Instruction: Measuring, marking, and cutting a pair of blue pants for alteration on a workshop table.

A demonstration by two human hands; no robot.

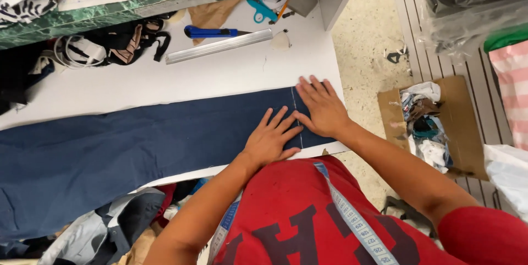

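On navy cloth [137, 144], hands [300, 125] flat near table edge [335, 67]

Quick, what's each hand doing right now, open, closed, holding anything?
Left hand: open, flat on the navy fabric, holding nothing.
Right hand: open, flat on the fabric's hem end, holding nothing.

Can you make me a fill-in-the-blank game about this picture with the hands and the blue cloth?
1. Both hands, the left hand and the right hand, press flat on the ____ cloth.
2. The metal ruler lies on the ____ table.
3. A measuring tape hangs over the ____ shirt.

Missing words: blue; white; red
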